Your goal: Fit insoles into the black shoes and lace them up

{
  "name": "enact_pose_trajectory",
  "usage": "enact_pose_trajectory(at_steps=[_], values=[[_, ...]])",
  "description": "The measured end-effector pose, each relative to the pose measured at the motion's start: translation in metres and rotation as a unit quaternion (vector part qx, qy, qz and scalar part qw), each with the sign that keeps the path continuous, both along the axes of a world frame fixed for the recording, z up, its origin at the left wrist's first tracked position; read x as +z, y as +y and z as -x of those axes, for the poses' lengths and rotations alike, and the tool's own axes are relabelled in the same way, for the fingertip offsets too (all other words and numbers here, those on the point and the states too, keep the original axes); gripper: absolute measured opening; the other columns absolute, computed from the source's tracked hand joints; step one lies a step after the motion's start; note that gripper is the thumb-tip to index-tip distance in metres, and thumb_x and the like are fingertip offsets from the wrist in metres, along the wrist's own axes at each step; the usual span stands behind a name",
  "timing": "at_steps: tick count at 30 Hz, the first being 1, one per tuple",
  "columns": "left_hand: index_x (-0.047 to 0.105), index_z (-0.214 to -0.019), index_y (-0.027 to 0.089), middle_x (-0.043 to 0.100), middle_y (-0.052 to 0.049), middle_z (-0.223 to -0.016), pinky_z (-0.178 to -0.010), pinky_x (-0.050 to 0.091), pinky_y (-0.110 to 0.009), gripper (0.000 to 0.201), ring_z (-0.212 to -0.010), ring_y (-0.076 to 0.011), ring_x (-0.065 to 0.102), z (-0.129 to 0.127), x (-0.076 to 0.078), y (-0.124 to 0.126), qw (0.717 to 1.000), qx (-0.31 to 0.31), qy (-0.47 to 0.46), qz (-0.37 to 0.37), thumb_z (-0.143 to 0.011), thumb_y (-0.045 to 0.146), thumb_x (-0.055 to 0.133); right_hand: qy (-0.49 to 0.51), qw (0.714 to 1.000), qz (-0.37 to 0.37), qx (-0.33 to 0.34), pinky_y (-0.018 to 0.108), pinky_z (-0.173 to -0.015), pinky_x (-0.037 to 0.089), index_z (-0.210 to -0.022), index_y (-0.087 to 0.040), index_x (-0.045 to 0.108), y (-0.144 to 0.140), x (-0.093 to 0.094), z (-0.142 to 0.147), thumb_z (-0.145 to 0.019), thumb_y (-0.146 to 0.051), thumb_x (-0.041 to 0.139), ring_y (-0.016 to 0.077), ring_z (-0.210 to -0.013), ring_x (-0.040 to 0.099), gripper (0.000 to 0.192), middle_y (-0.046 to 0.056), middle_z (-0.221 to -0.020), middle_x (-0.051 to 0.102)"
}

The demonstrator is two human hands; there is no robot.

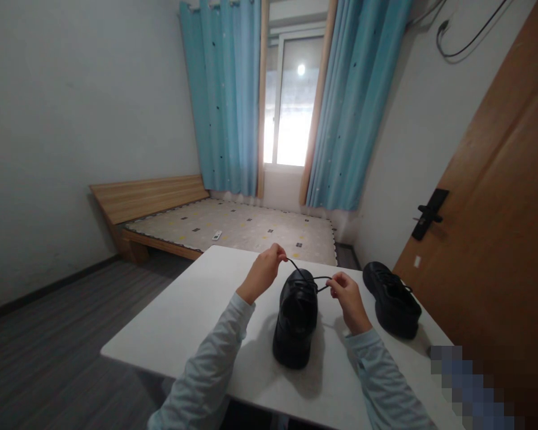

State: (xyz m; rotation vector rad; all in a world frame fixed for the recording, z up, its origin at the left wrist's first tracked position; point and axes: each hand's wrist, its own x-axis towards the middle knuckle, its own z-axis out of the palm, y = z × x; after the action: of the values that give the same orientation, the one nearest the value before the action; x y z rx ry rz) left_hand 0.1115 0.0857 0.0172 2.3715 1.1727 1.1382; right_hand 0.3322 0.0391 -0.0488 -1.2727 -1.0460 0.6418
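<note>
A black shoe point(297, 319) stands upright on the white table point(197, 322), its heel toward me. My left hand point(265, 272) is closed in a pinch on one black shoelace point(297, 269), pulled up and to the left of the shoe. On the other side, my right hand point(347, 298) pinches a lace too, drawn out to the right; it appears to form a loop near the fingers. Both laces run from the front part of the shoe. The exact crossing of the laces is too small to make out.
A second black shoe point(393, 300) sits at the table's right edge. Beyond the table is a low bed point(251, 224) with a white remote point(216, 235) on it. A wooden door point(488, 197) stands at the right, and blue curtains point(226, 101) hang by the window.
</note>
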Motion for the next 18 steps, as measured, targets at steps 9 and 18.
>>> enact_pose_trajectory(at_steps=[9, 18], values=[[0.044, -0.082, 0.017, 0.064, -0.005, -0.082, -0.068, 0.053, -0.031, 0.023, -0.079, -0.0157, 0.063, 0.007, -0.004, 0.019, 0.938, -0.094, -0.310, 0.125, -0.087, 0.039, 0.043, -0.190, 0.981, 0.030, 0.017, 0.028, -0.058, 0.040, -0.069, -0.016, 0.068, 0.000, -0.001, -0.001, -0.061, -0.026, 0.061, 0.0154, -0.058, 0.053, 0.014, 0.004, -0.066, 0.065], [0.038, -0.083, 0.017, 0.066, -0.006, -0.081, -0.080, 0.051, -0.042, 0.026, -0.083, -0.0188, 0.066, 0.006, 0.004, 0.022, 0.797, -0.188, -0.518, 0.246, -0.086, 0.041, 0.049, -0.226, 0.970, 0.063, 0.065, 0.025, -0.051, 0.036, -0.057, -0.018, 0.056, 0.006, -0.010, -0.002, -0.065, -0.030, 0.059, 0.0129, -0.050, 0.047, 0.014, -0.001, -0.057, 0.057]])
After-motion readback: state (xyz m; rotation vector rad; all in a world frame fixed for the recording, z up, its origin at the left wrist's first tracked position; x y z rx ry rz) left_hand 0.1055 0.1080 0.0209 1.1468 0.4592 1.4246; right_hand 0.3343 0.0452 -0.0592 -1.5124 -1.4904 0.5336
